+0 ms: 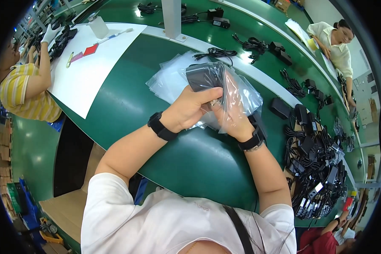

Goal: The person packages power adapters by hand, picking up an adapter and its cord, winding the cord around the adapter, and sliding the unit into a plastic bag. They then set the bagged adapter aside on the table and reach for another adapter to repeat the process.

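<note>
A black power adapter (204, 77) is held up over the green table, with clear plastic around it. My left hand (189, 106) is closed on the adapter's near end, the thumb pressed across it. My right hand (233, 109) is closed on a clear plastic bag (227, 76), which covers its fingers; how far the adapter sits inside the bag I cannot tell. Under both hands lies a loose pile of clear plastic bags (163, 80). A coiled black cable (216, 53) rests just beyond the pile.
To my right is a large heap of black adapters and cables (315, 165). More adapters (279, 51) lie along the green conveyor past a white rail and post (172, 19). A white sheet (106, 55) holds a bottle (98, 26) and brush (114, 36). People work at left and right.
</note>
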Available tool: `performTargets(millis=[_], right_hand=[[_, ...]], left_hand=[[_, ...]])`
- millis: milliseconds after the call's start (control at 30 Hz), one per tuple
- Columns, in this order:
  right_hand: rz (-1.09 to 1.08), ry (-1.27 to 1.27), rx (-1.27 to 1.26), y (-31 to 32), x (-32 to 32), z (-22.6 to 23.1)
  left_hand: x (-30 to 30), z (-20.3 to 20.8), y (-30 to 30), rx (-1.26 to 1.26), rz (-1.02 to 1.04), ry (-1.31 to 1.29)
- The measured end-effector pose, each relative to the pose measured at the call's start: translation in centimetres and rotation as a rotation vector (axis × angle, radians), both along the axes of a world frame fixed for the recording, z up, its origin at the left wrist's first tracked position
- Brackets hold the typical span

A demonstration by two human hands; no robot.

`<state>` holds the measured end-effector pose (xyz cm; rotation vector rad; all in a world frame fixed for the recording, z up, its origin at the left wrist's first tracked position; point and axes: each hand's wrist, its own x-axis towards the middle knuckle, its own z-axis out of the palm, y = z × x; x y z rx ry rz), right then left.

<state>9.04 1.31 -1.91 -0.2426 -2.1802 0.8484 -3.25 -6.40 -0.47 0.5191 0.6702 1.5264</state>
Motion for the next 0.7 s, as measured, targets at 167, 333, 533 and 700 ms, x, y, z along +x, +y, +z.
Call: performTargets(millis=[167,333,533,700], right_hand=[[-0.16,-0.142,0.386,0.2,0.4,0.3],[0.297,-0.193,-0.411,2.8,2.6,2.7],[0.061,0.145,-0.909,1.2,2.5,3.4],[0.084,0.328,-1.087,1.3,1.2,3.6]], left_hand=[[-0.2,-0.6,0.3,-0.065,0.078,0.02],[-2.7,-0.5,0.5,-0.05,0.209,-0.116],[-3.1,0.9,0.4,0.084,0.411,-0.057],[-1.9,0.8,-0.3,0.15,0.295,0.031]])
